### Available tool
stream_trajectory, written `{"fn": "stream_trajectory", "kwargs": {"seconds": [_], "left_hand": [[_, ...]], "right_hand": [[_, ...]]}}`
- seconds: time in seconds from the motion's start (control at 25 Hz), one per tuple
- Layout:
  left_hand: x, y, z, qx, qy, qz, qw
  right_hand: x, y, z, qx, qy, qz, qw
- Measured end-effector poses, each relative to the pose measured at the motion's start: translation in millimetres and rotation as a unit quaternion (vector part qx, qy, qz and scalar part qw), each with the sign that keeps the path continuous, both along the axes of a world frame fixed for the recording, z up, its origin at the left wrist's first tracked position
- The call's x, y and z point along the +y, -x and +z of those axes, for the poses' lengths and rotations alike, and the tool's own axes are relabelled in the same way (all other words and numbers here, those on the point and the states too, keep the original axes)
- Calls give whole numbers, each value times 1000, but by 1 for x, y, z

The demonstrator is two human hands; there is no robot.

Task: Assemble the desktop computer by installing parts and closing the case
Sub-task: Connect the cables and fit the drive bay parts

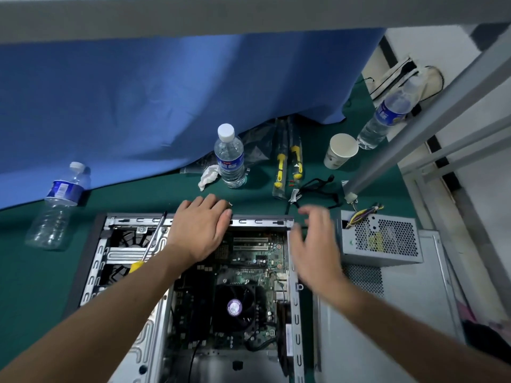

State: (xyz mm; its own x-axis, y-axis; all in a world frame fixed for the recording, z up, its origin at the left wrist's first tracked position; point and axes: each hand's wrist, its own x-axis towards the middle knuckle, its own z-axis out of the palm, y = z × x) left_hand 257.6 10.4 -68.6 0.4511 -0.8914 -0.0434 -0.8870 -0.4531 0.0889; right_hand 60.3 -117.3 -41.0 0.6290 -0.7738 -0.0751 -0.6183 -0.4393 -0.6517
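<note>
An open desktop case [96, 261] lies flat on the green mat, its motherboard [249, 269] and black CPU fan [235, 305] exposed. My left hand [200, 228] rests palm down on the case's far rim, fingers curled over the edge. My right hand [315, 244] hovers blurred above the case's right wall, fingers spread and holding nothing. A yellow-handled screwdriver [150, 244] lies across the drive cage inside the case. The grey power supply [381, 239] with coloured wires sits on the removed side panel [409, 313] to the right.
Three water bottles stand or lie on the mat [56, 205], [229, 157], [384, 120]. A paper cup [341, 150], packaged screwdrivers [287, 158], a black cable [318, 189] and a crumpled tissue [208, 175] lie beyond the case. Blue cloth [166, 100] hangs behind; a metal frame post [431, 117] stands right.
</note>
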Motion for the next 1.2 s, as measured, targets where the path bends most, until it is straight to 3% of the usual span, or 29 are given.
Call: {"fn": "stream_trajectory", "kwargs": {"seconds": [0.04,0.12,0.24,0.36,0.56,0.68,0.8,1.04,1.2], "left_hand": [[-1,0,-1,-1,3,0,1000],[-1,1,-2,-12,7,-2,1000],[0,0,-4,-12,15,0,1000],[-1,-1,-4,-9,11,2,1000],[-1,-2,-5,-4,1,6,1000],[-1,-1,-6,5,5,5,1000],[-1,-2,-7,-2,16,0,1000],[1,-1,-9,-9,37,-11,999],[2,-3,-8,14,-3,-9,1000]], "right_hand": [[-31,-16,2,7,-3,-10,1000],[-90,-52,-2,126,-18,19,992],[-132,-85,-28,383,-89,63,917],[-130,-88,-68,481,-130,70,864],[-118,-80,-99,470,-51,31,880],[-122,-74,-100,407,-97,19,908],[-124,-71,-91,384,-58,39,921],[-109,-73,-30,255,7,58,965],[-85,-54,38,118,20,87,989]]}}
